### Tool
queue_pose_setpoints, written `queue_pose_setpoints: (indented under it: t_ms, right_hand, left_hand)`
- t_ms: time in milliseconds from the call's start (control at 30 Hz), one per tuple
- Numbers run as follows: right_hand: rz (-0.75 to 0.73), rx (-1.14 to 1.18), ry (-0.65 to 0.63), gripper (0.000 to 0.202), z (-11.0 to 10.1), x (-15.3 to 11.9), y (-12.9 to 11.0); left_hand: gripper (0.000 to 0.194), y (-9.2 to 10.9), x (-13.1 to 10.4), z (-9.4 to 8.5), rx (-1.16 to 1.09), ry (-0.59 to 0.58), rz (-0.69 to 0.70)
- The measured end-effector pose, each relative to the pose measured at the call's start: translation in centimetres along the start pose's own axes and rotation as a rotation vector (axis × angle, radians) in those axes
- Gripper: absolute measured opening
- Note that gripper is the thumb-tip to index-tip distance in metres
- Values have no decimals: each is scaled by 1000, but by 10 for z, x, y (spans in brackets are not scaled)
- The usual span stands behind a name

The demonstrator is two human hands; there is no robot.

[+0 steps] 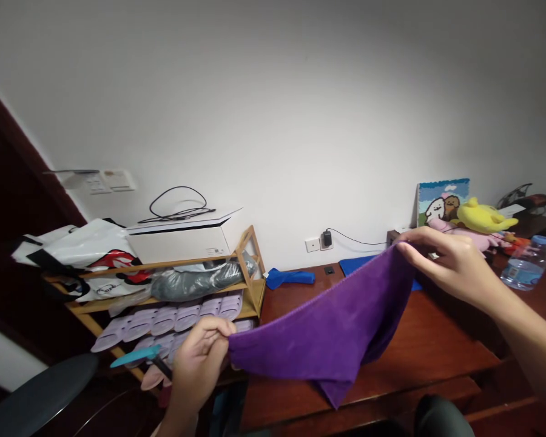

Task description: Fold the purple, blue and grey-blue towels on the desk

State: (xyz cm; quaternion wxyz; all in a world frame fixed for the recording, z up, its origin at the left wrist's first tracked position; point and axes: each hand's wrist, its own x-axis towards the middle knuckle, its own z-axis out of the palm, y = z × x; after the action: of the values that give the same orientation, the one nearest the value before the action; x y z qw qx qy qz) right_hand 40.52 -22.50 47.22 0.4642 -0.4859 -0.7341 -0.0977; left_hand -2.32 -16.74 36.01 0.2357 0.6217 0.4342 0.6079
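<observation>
A purple cloth (318, 321) hangs stretched between my two hands above the reddish-brown wooden desk (437, 346). At its lower left end, my left hand (202, 352) pinches a corner between thumb and fingers. Higher up, my right hand (446, 261) grips the upper right corner. The top edge slants upward from left to right, and the loose lower part droops into a folded point. Behind the purple cloth lie a folded blue cloth (291, 277) and a flat blue piece (357, 265), partly covered from view.
Left of the desk stands a wooden shoe rack (250, 297) with lilac slippers (186, 315), a white box (182, 243) and bags. At right are a water bottle (528, 267), plush toys (480, 217) and a picture (443, 197). A black charger (327, 237) is plugged into the wall.
</observation>
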Motion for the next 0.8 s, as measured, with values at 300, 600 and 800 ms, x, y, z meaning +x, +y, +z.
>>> queue_pose_setpoints:
  t_ms: [300,600,800]
  right_hand:
    - [138,156,-119,39,16,2,32]
    - [59,507,-411,35,118,18,-21]
    - [-14,612,-571,44,131,15,-41]
  left_hand:
    - [29,21,31,-10,-196,28,-179]
    - [26,54,26,90,-335,-320,-23]
    - [20,64,16,115,-179,-350,215]
